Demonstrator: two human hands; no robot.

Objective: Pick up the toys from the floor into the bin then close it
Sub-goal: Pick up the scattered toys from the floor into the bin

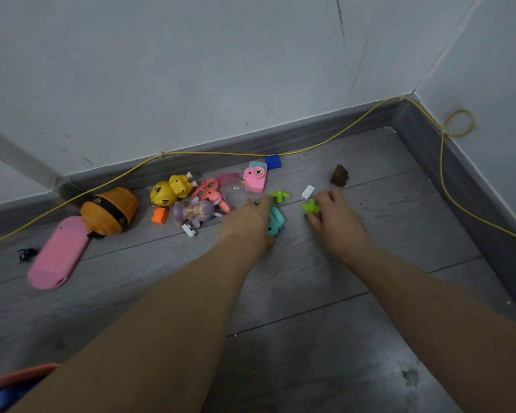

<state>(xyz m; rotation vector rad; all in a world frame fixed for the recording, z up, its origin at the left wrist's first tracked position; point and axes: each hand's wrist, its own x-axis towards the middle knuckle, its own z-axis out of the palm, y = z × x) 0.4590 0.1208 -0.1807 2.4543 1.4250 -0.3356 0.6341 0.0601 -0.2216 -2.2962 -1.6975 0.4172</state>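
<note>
Toys lie scattered on the grey floor by the wall. My left hand (251,223) grips a teal toy (276,223) low on the floor. My right hand (335,217) pinches a lime green piece (310,207). Another green piece (279,195), a white brick (307,192), a pink toy camera (255,176), a blue brick (273,161) and a brown block (339,175) lie just beyond my hands. Farther left are a purple-haired doll (195,214), pink scissors (207,187), yellow figures (172,190), an orange brick (160,215), an orange bag (111,211) and a pink case (57,253).
A yellow cable (221,154) runs along the skirting board and up the right wall. A small black clip (27,254) lies at the far left. An orange-rimmed container (15,375) shows at the bottom left corner. The walls meet in a corner at the right.
</note>
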